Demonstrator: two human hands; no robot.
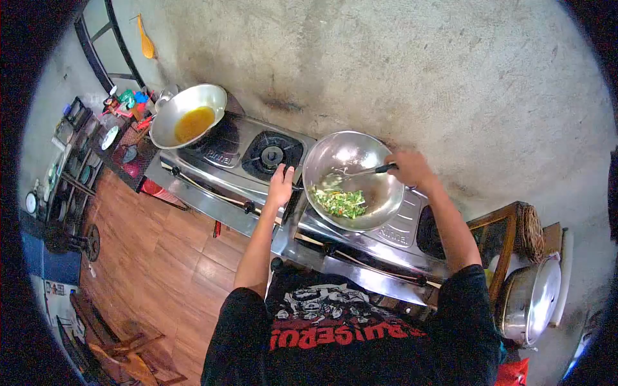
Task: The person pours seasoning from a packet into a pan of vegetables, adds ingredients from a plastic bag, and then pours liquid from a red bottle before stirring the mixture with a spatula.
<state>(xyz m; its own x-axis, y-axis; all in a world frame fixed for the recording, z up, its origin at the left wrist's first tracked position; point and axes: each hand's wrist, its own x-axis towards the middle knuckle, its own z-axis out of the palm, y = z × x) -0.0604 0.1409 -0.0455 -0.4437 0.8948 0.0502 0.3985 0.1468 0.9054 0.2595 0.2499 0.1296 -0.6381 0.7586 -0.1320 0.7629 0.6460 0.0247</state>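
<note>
A steel wok sits tilted on the right-hand stove, with chopped green and white vegetables gathered low on its left side. My left hand is closed at the wok's left handle, its fingers partly visible. Above the wok's right rim, my right hand grips the black handle of a metal spatula. The spatula's shaft reaches left into the wok, and its head, hard to make out, is near the top of the vegetables.
Left of the wok is a bare gas burner. Farther left, another wok holds yellow-brown oil. A large metal pot stands at the lower right. An orange utensil hangs on the wall. Shelves line the left side.
</note>
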